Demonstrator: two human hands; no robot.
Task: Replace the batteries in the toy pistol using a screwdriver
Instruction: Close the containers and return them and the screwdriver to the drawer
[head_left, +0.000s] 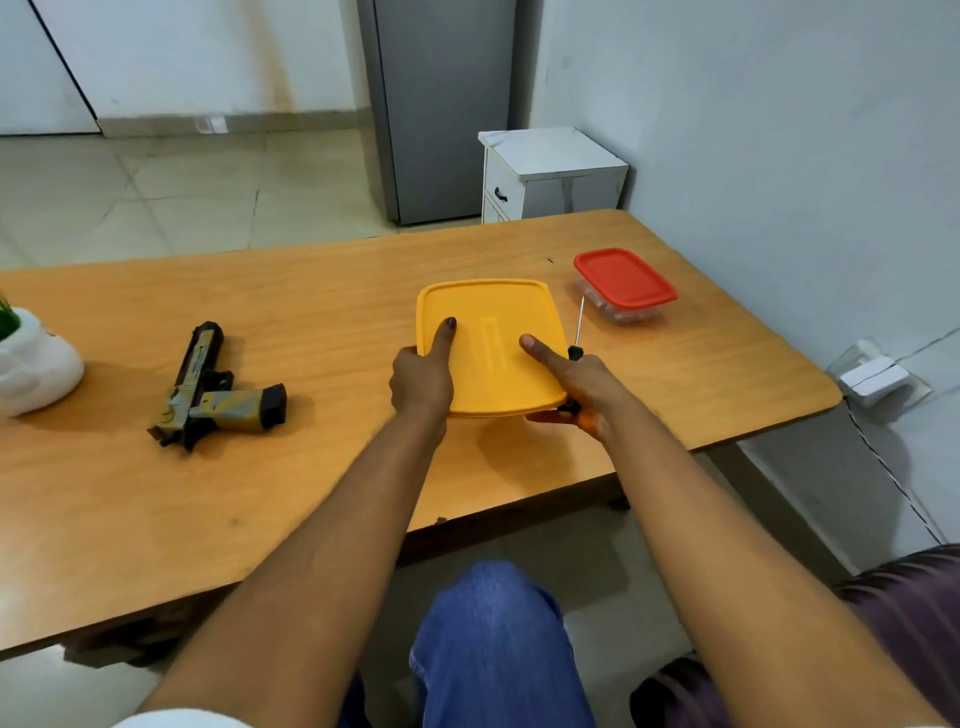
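Note:
A yellow lidded box (493, 312) is held just above the wooden table (322, 291) by both hands. My left hand (422, 382) grips its left edge with the thumb on the lid. My right hand (576, 382) grips the right edge, thumb on the lid, and also holds a screwdriver (578, 325) with a black handle and its thin shaft pointing away. The toy pistol (215, 387), black with tan and yellow camouflage, lies on its side to the left, apart from both hands.
A clear container with a red lid (626, 283) stands at the back right near the wall. A white plant pot (31, 364) sits at the left edge. My blue-trousered knee (493, 634) is below the table's front edge. A white cabinet (550, 176) stands beyond the table.

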